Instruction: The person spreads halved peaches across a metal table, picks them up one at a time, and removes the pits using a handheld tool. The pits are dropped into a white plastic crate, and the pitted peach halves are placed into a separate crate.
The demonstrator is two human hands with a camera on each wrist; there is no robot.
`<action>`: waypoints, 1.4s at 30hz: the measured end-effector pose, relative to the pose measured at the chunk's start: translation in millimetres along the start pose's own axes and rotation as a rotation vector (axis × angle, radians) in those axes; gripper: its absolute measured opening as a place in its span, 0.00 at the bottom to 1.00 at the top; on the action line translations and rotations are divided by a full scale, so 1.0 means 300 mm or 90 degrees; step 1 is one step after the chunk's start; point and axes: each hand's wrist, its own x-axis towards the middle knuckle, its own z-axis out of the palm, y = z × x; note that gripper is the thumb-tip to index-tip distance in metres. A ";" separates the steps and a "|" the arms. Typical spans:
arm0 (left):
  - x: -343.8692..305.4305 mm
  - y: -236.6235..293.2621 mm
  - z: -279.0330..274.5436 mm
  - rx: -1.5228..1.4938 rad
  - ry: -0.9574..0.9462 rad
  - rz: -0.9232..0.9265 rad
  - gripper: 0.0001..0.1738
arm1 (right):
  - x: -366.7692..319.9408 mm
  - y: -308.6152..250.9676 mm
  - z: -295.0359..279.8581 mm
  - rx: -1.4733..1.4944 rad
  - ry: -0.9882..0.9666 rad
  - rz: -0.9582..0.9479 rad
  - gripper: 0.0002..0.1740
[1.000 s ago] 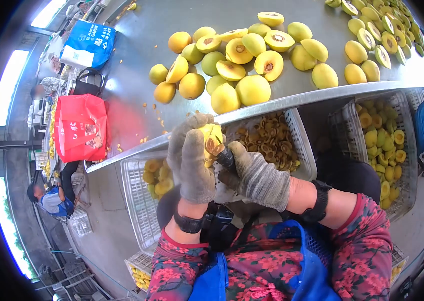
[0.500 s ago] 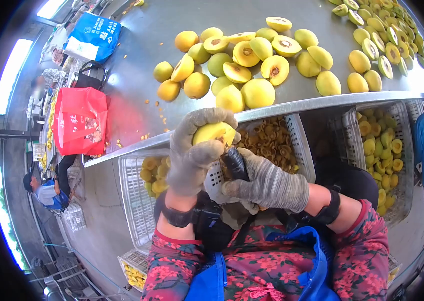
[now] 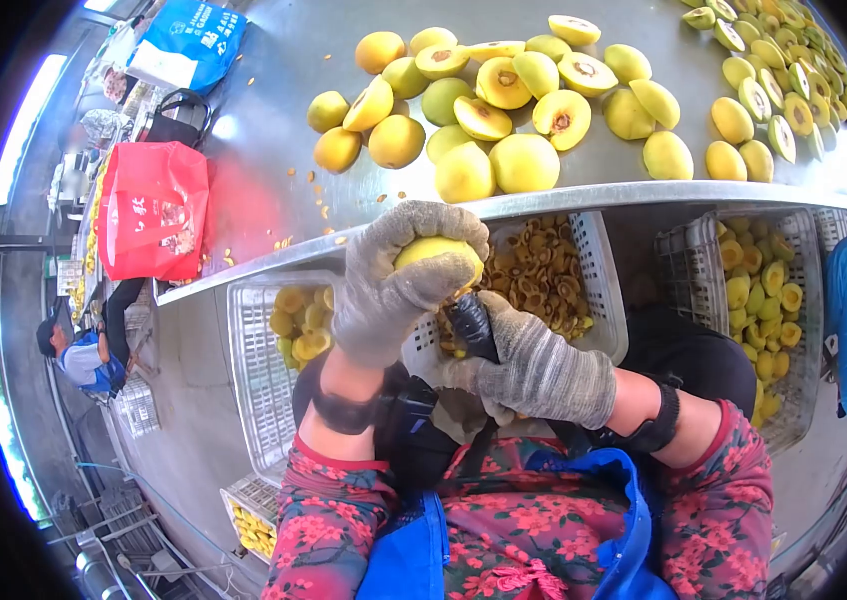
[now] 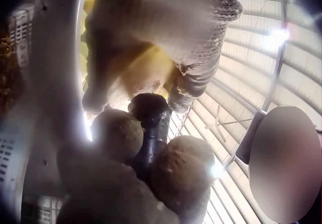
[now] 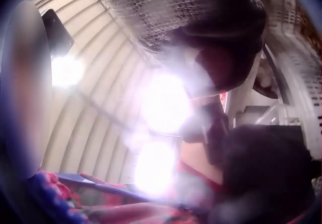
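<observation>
In the head view my gloved left hand [image 3: 375, 292] grips a yellow peach half [image 3: 440, 250], fingers curled over its top and thumb along its near side. My gloved right hand [image 3: 555, 368] holds a black-handled tool [image 3: 471, 326] whose working end meets the fruit's underside; that end is hidden. From the left wrist, the black handle [image 4: 153, 136] runs between the right hand's fingers up to the cut side of the peach half [image 4: 143, 78]. Glare and the dark glove [image 5: 216, 32] fill most of the right wrist view.
Peach halves [image 3: 525, 164] lie on the metal table [image 3: 273, 130], whose raised edge is just beyond my hands. Below stand a crate of brown scraps [image 3: 598, 290] and crates of peach halves [image 3: 253, 380] [image 3: 803, 390]. A red bag [image 3: 155, 212] and blue bag [image 3: 189, 45] are left.
My left hand has turned over the peach half, so its cut face no longer shows in the head view. The right hand has lowered slightly, with the tool's handle now pointing up to the fruit.
</observation>
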 end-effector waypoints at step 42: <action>-0.019 0.026 -0.002 -0.094 -0.046 -0.085 0.27 | -0.040 -0.045 -0.028 0.118 -0.118 0.052 0.12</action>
